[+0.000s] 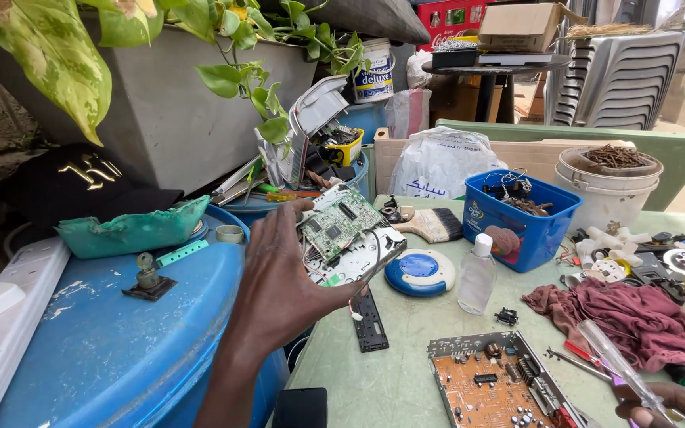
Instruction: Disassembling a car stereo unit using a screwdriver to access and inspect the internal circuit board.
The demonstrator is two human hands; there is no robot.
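A left hand lifts a green circuit board clear of the cluttered desk, its grip closed around the board and the pale metal chassis beneath it, thumb along the near edge and fingers curled over the top so the component side tilts up toward the eye. The forearm rises from the lower edge of the view, wrist bent back, holding the assembly above the gap between the desk and a blue drum.

Loose wires hang from the chassis toward a black strip panel lying flat below. At the lower right corner the right hand grasps a clear-handled screwdriver, its shaft angled up and left, resting low near an orange circuit board that lies face up in its metal frame.

Just beyond the raised board sit a round blue-and-white disc, a small clear bottle, a paintbrush and a blue tub of parts. A maroon rag lies to the right.
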